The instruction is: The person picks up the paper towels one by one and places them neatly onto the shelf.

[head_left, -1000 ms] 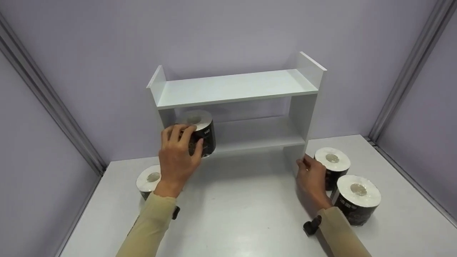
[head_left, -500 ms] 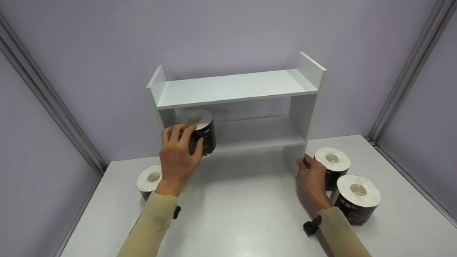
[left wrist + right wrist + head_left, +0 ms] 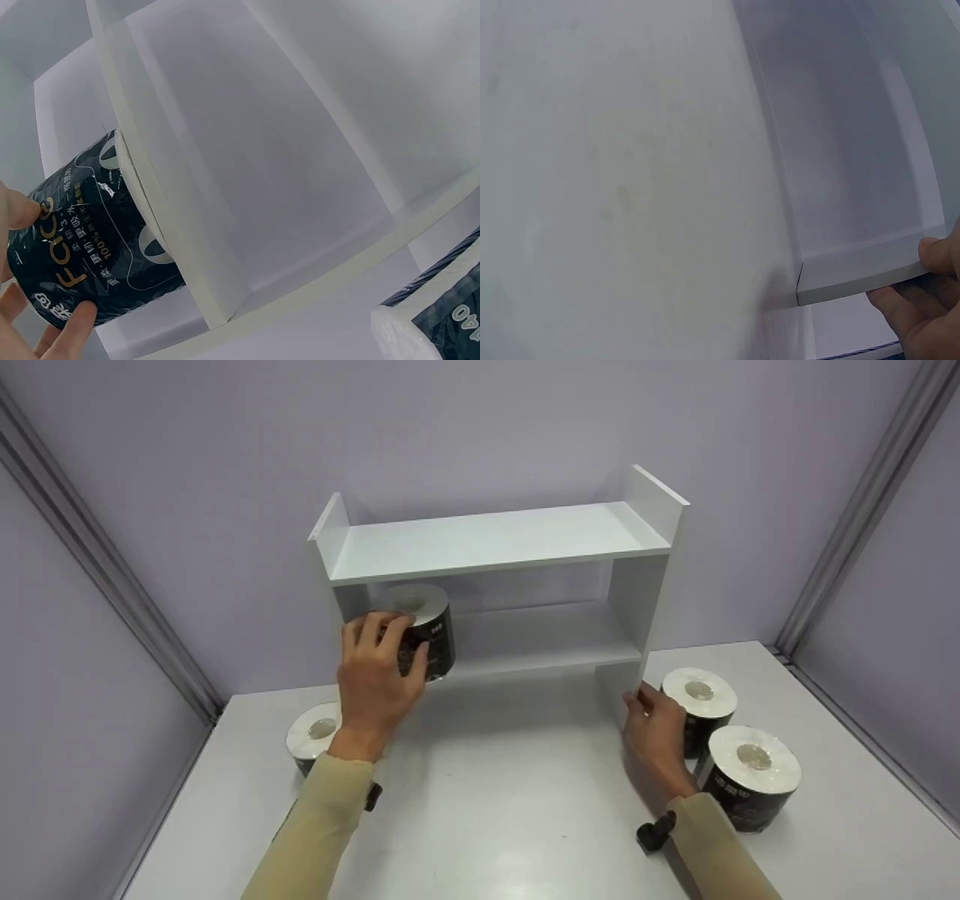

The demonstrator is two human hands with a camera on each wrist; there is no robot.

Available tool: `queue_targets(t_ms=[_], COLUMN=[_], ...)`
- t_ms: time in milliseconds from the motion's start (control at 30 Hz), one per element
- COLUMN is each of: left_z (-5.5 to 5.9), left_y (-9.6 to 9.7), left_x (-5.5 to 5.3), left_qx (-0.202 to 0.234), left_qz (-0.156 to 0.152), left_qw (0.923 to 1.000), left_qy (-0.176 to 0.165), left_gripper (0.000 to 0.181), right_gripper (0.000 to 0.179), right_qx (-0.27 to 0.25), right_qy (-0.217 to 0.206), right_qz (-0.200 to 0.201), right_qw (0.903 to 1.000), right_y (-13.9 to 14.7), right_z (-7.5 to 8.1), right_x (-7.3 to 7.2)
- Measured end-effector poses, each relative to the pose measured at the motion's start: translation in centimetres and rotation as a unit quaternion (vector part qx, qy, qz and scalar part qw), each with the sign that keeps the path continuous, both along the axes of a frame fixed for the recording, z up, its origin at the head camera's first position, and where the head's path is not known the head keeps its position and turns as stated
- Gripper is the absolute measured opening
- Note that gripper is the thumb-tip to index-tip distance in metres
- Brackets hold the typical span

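My left hand grips a toilet paper roll in a black printed wrapper, thumb on one side and fingers on the other. Upright in the head view, the roll is at the left end of the middle shelf of a white shelf unit. In the left wrist view, the lower end of the roll lies right along that shelf's front edge. Low on the unit's right side panel, my right hand pinches the front edge, thumb inside and fingers outside in the right wrist view.
Two more wrapped rolls stand on the white table at the right, a rear roll beside my right hand and a nearer roll. Another roll stands left of the unit, partly behind my left forearm. Pale walls enclose the table.
My left hand and its roll have shifted very slightly upward at the middle shelf. The right hand keeps its hold on the side panel. The head view has tilted a little.
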State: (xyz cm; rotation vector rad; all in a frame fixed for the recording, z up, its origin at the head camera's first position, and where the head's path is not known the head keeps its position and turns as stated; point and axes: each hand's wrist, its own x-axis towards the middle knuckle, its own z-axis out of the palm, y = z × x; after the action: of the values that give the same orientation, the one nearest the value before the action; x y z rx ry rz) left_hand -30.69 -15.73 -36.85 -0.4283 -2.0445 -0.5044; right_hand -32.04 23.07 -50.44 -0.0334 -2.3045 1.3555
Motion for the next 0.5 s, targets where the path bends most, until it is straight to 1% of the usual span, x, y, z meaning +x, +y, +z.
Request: queue_targets(t_ms=[300,400,500], left_z=[0.31,0.33,0.36], left_y=[-0.02,0.01,0.08], left_x=[-0.01,-0.06,-0.1], left_qx=[0.004,0.0,-0.001], left_qz=[-0.001,0.004,0.009], left_qw=[0.9999,0.9999,0.9998], left_qy=[-0.009,-0.013,-0.017], left_gripper=[0.03,0.03,0.029], right_gripper=[0.04,0.038,0.034], right_qx=[-0.02,-0.026,-0.023], right_qy=[-0.033,-0.029,-0.014], right_qz=[0.003,-0.001,-0.006], right_qw=[0.9992,0.9992,0.9996], right_y=[-0.24,-0.22,-0.15], right_z=[0.11,-0.09,-0.25], right_x=[0.09,0.0,-0.1])
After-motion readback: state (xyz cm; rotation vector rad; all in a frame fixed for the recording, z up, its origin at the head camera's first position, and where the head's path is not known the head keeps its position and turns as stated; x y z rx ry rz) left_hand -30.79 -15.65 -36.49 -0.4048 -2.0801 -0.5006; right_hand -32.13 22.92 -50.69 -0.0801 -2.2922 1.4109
